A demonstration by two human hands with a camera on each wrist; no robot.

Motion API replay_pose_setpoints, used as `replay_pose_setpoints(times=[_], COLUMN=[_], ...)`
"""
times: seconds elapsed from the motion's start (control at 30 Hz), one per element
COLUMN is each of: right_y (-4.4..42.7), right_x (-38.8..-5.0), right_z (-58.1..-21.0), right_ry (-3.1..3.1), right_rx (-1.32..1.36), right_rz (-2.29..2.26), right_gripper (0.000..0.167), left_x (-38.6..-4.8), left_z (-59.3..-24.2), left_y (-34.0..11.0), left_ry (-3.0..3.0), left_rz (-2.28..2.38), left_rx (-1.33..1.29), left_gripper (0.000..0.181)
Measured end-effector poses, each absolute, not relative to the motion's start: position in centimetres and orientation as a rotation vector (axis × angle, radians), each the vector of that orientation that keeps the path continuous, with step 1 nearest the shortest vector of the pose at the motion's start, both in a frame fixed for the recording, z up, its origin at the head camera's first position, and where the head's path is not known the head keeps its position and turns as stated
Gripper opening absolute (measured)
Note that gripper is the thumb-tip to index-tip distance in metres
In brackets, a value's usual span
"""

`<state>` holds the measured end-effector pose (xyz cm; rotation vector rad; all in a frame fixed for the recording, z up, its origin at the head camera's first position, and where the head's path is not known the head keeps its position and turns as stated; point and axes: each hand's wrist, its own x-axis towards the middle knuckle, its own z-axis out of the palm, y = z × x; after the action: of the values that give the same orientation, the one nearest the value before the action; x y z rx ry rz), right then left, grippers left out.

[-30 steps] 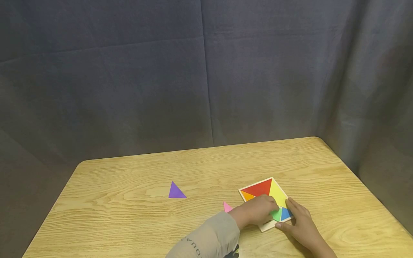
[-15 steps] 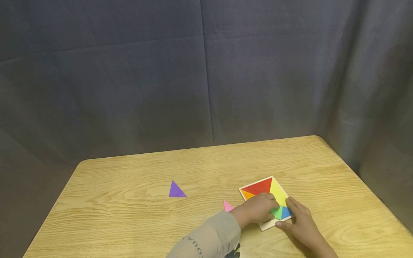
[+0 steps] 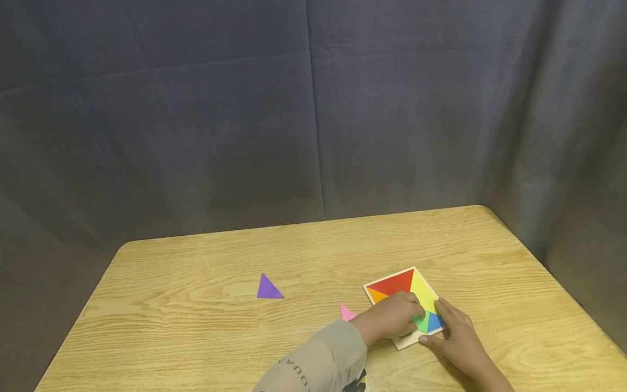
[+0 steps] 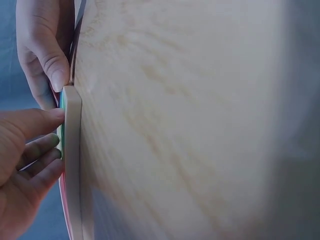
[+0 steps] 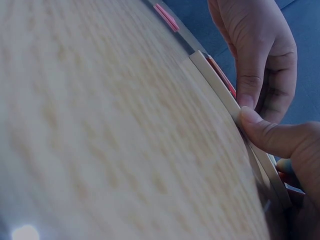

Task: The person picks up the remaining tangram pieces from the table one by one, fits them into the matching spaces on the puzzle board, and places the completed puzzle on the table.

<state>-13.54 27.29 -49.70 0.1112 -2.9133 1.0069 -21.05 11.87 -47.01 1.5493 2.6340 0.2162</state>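
A square wooden tangram tray [image 3: 405, 342] lies on the table at right of centre. Red [image 3: 394, 283], yellow [image 3: 422, 294], orange [image 3: 375, 295] and blue [image 3: 435, 323] pieces show inside it. My left hand [image 3: 394, 316] reaches over the tray and pinches a green tangram piece [image 3: 421, 323] between thumb and fingertips, hiding the tray's middle. In the left wrist view, the left fingers [image 4: 42, 172] meet the green face just above the tray rim [image 4: 74, 150]. With thumb and fingers my right hand [image 3: 458, 340] grips the tray's near right corner.
A pink piece [image 3: 347, 313] lies left of the tray, partly covered by the left forearm. Farther left is a purple triangle [image 3: 268, 288]. The wooden table [image 3: 196, 326] has rounded far corners, and a dark grey curtain [image 3: 220, 136] hangs behind it.
The pale gap between the green and blue pieces appears narrower. Both hands stay in nearly the same place, and the loose pieces have not moved.
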Motion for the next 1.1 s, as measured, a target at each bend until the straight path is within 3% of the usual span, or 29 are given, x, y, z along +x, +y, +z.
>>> replay_pose_setpoints(times=[1.1], right_y=[27.2], right_x=[-13.5], right_z=[-49.9], right_ry=[-2.887], right_rx=[0.141], right_rz=[0.996], right_gripper=[0.084], left_x=[-21.4], left_z=[-46.6], left_y=[10.2], left_ry=[2.517], left_rz=[0.571], left_rx=[1.261], left_gripper=[0.044])
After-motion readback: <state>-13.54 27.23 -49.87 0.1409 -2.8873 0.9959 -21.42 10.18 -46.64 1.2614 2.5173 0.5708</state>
